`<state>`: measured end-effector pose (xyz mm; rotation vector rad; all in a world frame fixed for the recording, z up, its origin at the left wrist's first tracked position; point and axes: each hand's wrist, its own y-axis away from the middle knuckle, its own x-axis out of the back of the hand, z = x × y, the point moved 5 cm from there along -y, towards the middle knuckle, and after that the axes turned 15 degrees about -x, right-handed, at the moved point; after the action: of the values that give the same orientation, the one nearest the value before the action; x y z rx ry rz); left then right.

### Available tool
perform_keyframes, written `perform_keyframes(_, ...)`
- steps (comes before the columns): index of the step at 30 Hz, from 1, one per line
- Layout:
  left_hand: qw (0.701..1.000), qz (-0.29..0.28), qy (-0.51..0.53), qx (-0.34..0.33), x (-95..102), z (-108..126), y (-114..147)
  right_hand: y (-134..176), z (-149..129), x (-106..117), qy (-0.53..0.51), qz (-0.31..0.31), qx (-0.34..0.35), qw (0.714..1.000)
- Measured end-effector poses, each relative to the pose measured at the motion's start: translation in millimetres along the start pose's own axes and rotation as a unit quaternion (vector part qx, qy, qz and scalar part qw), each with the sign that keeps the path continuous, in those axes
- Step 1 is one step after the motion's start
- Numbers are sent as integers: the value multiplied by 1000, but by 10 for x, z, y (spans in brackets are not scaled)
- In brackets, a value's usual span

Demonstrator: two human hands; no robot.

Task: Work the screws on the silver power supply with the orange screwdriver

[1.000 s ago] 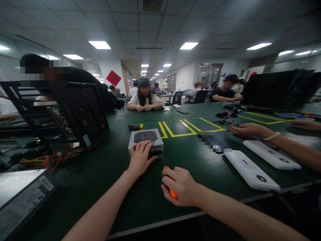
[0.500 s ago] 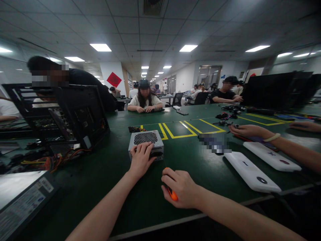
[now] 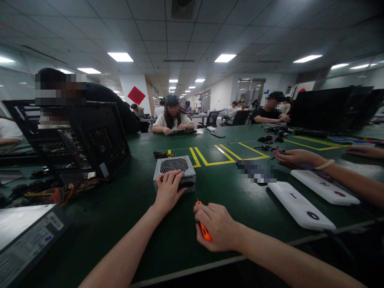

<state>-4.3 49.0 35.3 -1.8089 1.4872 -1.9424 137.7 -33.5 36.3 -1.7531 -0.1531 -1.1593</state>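
The power supply [image 3: 176, 163] sits on the worktop [image 3: 234, 200], grille facing up. The left hand [image 3: 169, 187] lies open over its near side, fingers on the top, thumb along the front. The right hand [image 3: 217, 226] is closed around an orange screwdriver [image 3: 206, 232], its shaft angled toward the near right corner; whether the tip touches is too small to tell. Cables [image 3: 163, 154] lie just behind the supply. Left stands an open black case [image 3: 103, 138]; right lie two white devices [image 3: 301, 206], near a co-worker's hand [image 3: 303, 157].
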Motion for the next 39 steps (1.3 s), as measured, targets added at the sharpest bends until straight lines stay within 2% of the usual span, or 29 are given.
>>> perform_keyframes(6, 1000, 1, 2, 0, -8, -1, -3, 0, 4, 28, 17, 11, 21, 1000)
perform_keyframes(13, 1000, 1, -1, 0, -6, 0, -4, 19, 4, -42, 26, -23, 7, 999)
perform_keyframes(30, 1000, -8, -3, -9, 30, 13, -1, -10, -7, -84, 70, -39, 23, 996)
perform_keyframes(39, 1000, -10, -2, -9, 27, 15, -3, 0, 22, -44, 33, -38, 3, 999)
